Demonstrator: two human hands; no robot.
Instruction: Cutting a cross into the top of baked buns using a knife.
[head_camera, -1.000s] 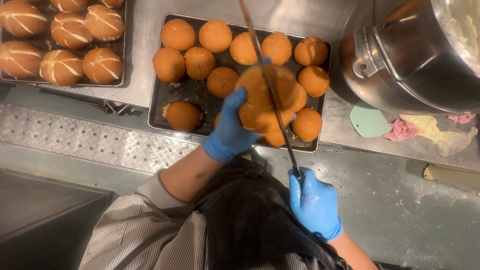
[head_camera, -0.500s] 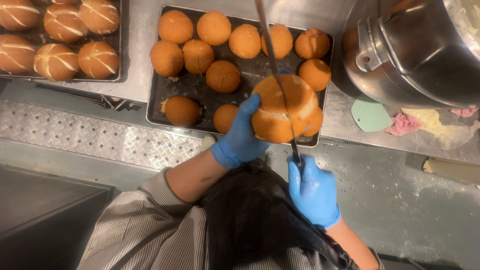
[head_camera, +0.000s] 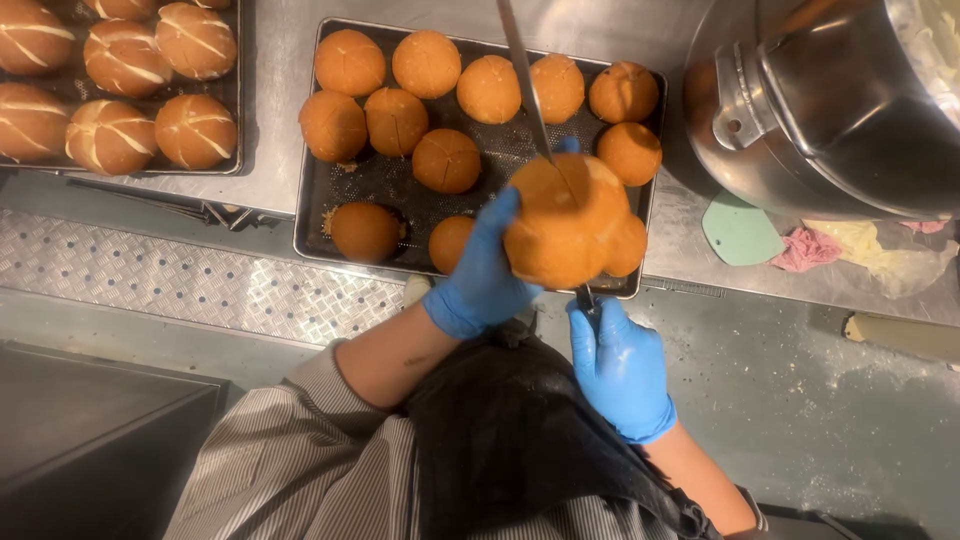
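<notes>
While the head camera is looking straight down, the left hand (head_camera: 482, 272) in a blue glove is gripping a round golden bun (head_camera: 562, 222), holding it up over the near right edge of the dark baking tray (head_camera: 312, 200). The right hand (head_camera: 620, 365), also gloved, is clenching the handle of a long knife (head_camera: 527, 85), and the blade is running up toward 12 o'clock, sinking into the bun's top.

Counting what's still lying on that tray, I'm getting around twelve buns, with open mesh showing at the near left corner. At 10 o'clock a second tray (head_camera: 232, 120) is carrying about seven white-striped buns, partly cut off by the frame. A big steel mixing bowl (head_camera: 830, 110) is crowding the 2 o'clock side, so room there is looking tight. One green scraper (head_camera: 742, 230) is lying just below it.
</notes>
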